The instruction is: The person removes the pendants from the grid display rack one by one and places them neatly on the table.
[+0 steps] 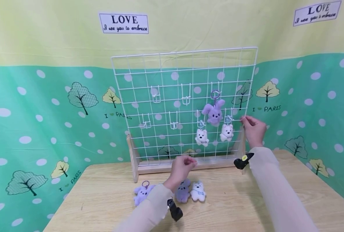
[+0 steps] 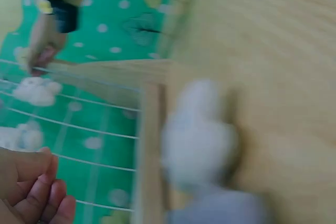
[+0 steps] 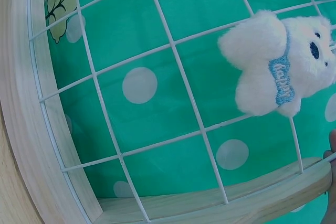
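A white wire grid rack [image 1: 184, 50] stands upright in a wooden base. My right hand [image 1: 254, 129] pinches its right edge wire, just above the wooden upright. My left hand [image 1: 181, 169] hovers before the base, fingers loosely curled and nothing between them. On the grid's right side hang a purple bunny plush keychain [image 1: 214, 115] and two white bear plush keychains [image 1: 201, 137], [image 1: 226, 132]. Below my left hand lie a purple bunny plush [image 1: 183, 192] and a white bear plush [image 1: 198, 191]; another purple bunny plush [image 1: 141, 195] is partly hidden by my left sleeve.
Several bare white hooks [image 1: 186, 99] are fixed on the grid's left and middle. The wooden table [image 1: 218, 212] extends in front of the rack. A green and yellow printed cloth [image 1: 44, 106] hangs behind and at the sides.
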`<state>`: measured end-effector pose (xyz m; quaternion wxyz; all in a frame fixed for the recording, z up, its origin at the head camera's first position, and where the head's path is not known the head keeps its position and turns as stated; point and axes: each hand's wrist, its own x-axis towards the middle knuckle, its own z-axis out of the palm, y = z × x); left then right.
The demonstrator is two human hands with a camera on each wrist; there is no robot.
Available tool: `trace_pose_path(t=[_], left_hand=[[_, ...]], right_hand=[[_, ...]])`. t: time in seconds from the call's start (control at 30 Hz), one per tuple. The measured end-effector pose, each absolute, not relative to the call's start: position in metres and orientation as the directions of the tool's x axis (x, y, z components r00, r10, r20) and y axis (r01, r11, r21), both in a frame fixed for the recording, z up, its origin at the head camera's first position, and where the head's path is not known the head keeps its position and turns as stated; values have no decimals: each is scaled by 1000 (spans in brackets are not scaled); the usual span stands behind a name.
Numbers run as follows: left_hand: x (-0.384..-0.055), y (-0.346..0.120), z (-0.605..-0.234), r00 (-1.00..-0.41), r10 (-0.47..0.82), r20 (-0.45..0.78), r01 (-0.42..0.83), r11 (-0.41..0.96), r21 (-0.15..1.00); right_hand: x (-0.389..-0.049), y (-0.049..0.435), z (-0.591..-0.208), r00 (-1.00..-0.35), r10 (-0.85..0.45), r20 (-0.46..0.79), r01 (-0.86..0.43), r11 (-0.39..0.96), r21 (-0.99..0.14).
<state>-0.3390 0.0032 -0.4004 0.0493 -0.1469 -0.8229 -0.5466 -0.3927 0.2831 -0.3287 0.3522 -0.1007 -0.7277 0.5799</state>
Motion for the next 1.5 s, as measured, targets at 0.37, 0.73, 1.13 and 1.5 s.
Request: trace_pose_path(t=[0.37,0.73,1.13,1.5], left_hand=[[-364,26,-331,-924,55,379,382,205,901],[-383,45,-320,-896,-46,441,414,265,871],[-389,61,-318,-874,-143,465,406,313,859],[-389,79,-325,-809,-327,488,397,307,865]], right_hand=[[-391,283,-329,-733,558,390,-265,294,-918],[-392,282,-331,-731,556,397,-272,296,-916],[-393,281,-329,-729,560,394,-260,306,-916],[-394,282,-329,-721,566,400,-258,316,-913]])
